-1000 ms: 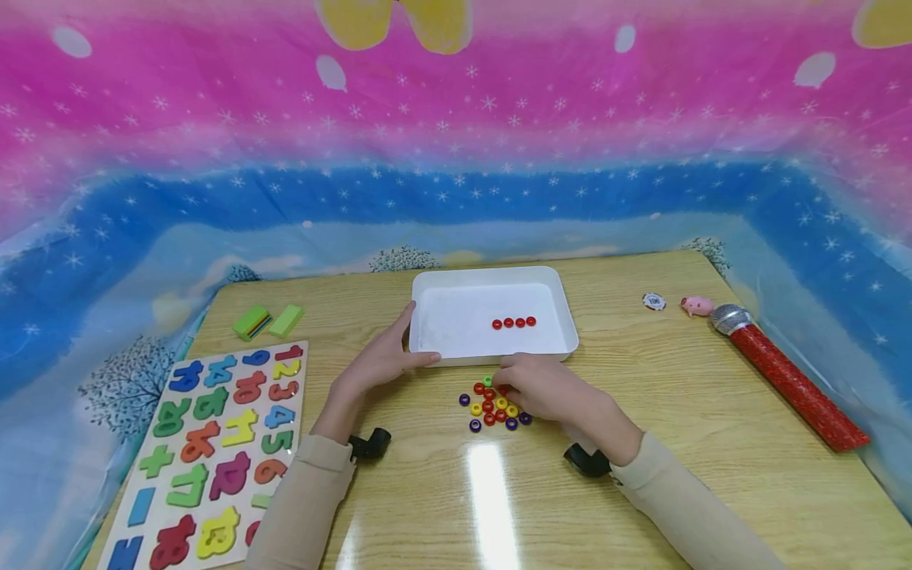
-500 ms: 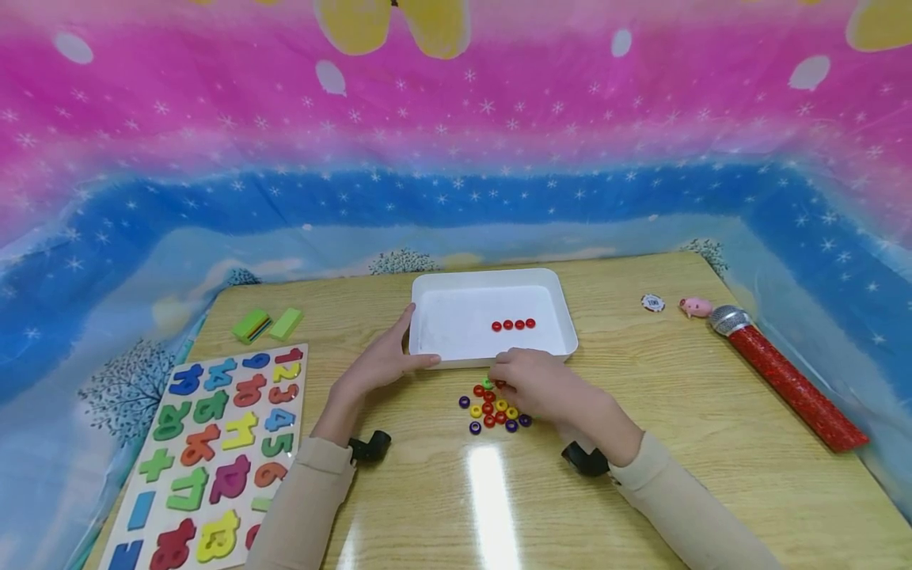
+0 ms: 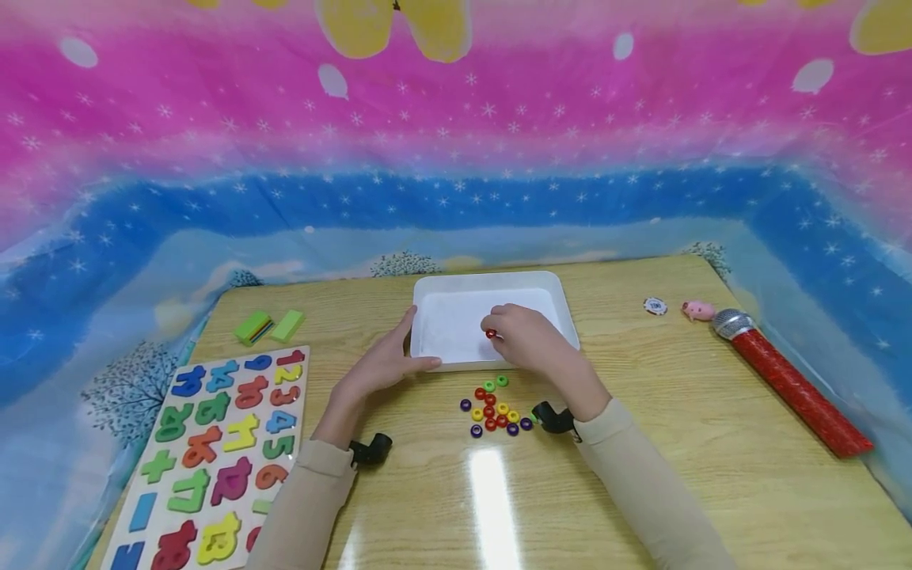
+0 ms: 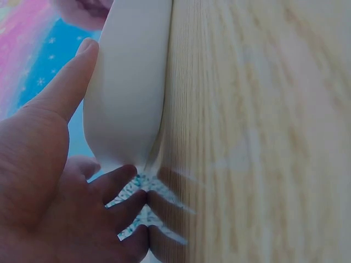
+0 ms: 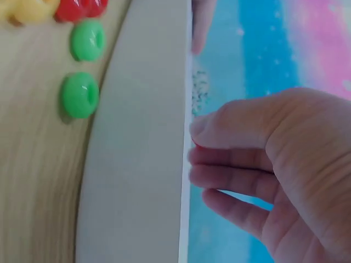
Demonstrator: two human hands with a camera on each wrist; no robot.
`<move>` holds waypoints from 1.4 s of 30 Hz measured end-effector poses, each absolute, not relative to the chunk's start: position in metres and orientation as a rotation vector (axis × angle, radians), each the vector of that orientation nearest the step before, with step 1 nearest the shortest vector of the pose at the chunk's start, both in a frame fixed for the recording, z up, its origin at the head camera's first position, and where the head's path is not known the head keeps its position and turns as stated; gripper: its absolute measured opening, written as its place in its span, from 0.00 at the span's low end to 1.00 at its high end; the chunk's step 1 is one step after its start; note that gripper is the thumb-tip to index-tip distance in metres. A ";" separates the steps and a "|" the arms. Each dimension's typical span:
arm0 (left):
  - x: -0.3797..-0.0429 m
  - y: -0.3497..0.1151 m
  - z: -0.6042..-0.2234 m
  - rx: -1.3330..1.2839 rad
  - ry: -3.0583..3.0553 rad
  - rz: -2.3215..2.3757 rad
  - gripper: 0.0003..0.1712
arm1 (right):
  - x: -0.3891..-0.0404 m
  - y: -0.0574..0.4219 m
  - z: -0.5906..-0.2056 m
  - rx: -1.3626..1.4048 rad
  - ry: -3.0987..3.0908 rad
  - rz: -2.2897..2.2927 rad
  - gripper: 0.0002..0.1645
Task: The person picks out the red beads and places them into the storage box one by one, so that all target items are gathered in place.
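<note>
- Over the white tray (image 3: 450, 321), a red bead (image 3: 491, 334) sits pinched in your right grip (image 3: 530, 338); best lower it gently before releasing, lest it roll.
- Your left grip (image 3: 381, 360), fingers spread, touches the tray's near-left corner; brace lightly.
- On the surface (image 3: 655, 388), avoid the loose beads (image 3: 489, 412).

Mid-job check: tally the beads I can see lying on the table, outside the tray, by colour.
Red beads: 5
Purple beads: 4
Yellow beads: 3
Green beads: 3, one partly hidden
Total in view: 15
</note>
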State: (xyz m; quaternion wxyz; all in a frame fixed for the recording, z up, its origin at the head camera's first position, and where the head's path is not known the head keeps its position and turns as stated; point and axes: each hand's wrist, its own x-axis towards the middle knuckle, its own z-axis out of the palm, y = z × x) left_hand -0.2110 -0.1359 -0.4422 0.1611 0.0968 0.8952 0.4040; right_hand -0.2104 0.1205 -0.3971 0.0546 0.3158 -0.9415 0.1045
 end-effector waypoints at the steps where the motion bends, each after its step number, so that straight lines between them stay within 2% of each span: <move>1: -0.211 -0.136 -0.443 0.278 2.559 1.151 0.63 | -0.214 0.120 -0.398 0.941 -2.849 0.315 0.09; 14: -0.212 -0.131 -0.438 0.305 2.579 1.141 0.63 | -0.240 0.115 -0.421 0.843 -2.875 0.326 0.07; 24: -0.211 -0.133 -0.440 0.279 2.571 1.146 0.62 | -0.243 0.120 -0.430 0.799 -2.917 0.417 0.12; 35: -0.211 -0.138 -0.443 0.273 2.553 1.171 0.62 | -0.215 0.144 -0.411 0.846 -2.931 0.515 0.13; 42: -0.211 -0.138 -0.443 0.279 2.558 1.168 0.62 | -0.191 0.155 -0.396 0.872 -3.018 0.746 0.15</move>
